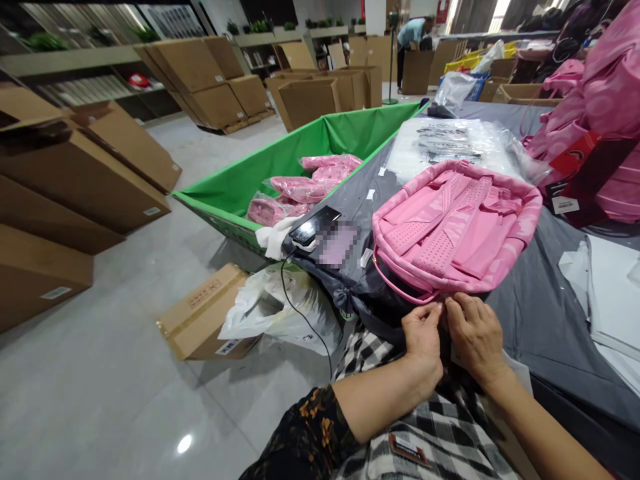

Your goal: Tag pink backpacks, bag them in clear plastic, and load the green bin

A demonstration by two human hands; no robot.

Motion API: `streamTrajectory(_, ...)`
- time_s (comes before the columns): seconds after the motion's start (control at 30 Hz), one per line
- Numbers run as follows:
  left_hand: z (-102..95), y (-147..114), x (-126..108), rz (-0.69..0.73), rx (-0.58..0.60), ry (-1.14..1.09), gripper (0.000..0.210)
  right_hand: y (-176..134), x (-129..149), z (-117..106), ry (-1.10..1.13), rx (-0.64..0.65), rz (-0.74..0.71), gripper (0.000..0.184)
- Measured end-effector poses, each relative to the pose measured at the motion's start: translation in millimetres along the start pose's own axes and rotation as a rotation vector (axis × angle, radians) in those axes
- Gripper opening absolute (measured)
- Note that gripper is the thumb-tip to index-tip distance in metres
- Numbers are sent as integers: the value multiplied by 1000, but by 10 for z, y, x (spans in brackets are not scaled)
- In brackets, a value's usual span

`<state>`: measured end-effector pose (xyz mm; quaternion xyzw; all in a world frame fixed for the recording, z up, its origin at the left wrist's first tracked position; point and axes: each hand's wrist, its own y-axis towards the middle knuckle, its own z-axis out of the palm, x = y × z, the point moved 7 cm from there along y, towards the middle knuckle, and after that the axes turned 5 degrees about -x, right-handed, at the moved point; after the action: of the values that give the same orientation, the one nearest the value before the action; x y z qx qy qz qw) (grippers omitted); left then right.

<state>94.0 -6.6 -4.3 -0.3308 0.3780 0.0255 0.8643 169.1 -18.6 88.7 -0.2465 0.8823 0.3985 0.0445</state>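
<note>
A pink camouflage backpack (457, 230) lies on the dark grey cloth of the table, its padded shoulder straps facing up. At its near edge my left hand (424, 337) is closed in a pinch, thumb against fingers. Close beside it my right hand (475, 337) pinches too, its knuckles bent. The fingertips of both hands meet just below the backpack's edge. Whatever is between them is too small or hidden to make out. A thin pink loop handle (403, 287) hangs at the backpack's near left side.
A green bin (235, 180) beside the table holds several pink wrapped bags (305, 189). Clear plastic bags (450, 143) are stacked behind the backpack; pink backpacks (615, 87) pile up at right. A phone (315, 227), cable and white plastic bag (285, 307) are left. Cardboard boxes (75, 173) stand around.
</note>
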Motion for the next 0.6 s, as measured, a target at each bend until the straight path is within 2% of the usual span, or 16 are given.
streamTrajectory(0.1, 112, -51, -32, -17, 56, -5, 33, 11, 50, -35, 17, 45, -13, 17)
streamTrajectory(0.2, 158, -116, -99, -22, 119, 26, 29, 43, 42, -58, 8, 38, 12, 14)
streamTrajectory(0.3, 84, -172, -213, 28, 155, 33, 29, 80, -16, -61, 20, -14, 53, 14)
streamTrajectory(0.37, -5, -168, -239, 47, 137, 23, 32, 88, -74, -45, 46, -40, 106, 19)
streamTrajectory(0.47, -25, -91, -130, -10, 157, -27, 31, 51, -169, 0, 159, -43, 240, 25)
streamTrajectory(0.6, 215, -1, 151, -238, 342, -174, 49, -87, -336, 106, 510, -9, 562, 33)
